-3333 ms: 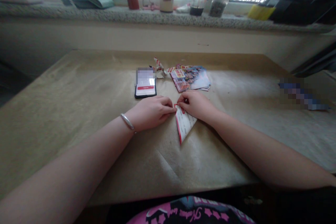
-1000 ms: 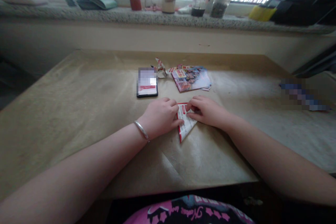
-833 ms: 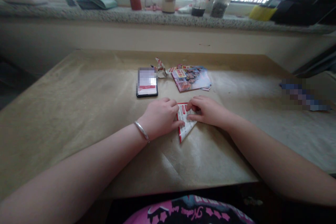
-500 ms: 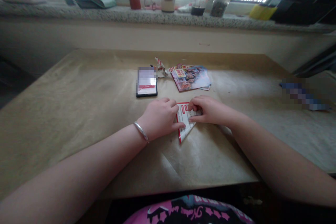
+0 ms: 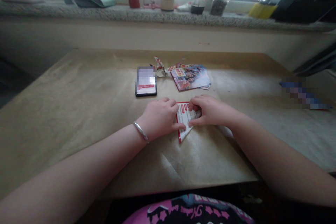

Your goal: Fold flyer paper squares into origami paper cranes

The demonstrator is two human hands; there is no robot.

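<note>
A folded sheet of white paper [image 5: 185,120] with red print and a red left edge lies on the table, its lower right side slanting to a point near me. My left hand [image 5: 160,117] grips the left edge, thumb on the front and fingertips at the upper corner. Curled around the right side is my right hand [image 5: 210,110], its thumb on the slanted edge and its bent fingers near the top. The right hand hides part of the paper. A silver bracelet [image 5: 141,131] circles my left wrist.
Beyond my hands lie a phone [image 5: 146,81] with a lit, blurred screen, a twisted paper strip [image 5: 162,69] and a stack of colourful leaflets [image 5: 193,77]. Another blurred flat item [image 5: 304,95] rests far right. Bottles and pouches line the granite windowsill [image 5: 110,11].
My right thumb has shifted slightly down along the slanted edge of the paper. My left hand keeps its place, and the other things lie as before.
</note>
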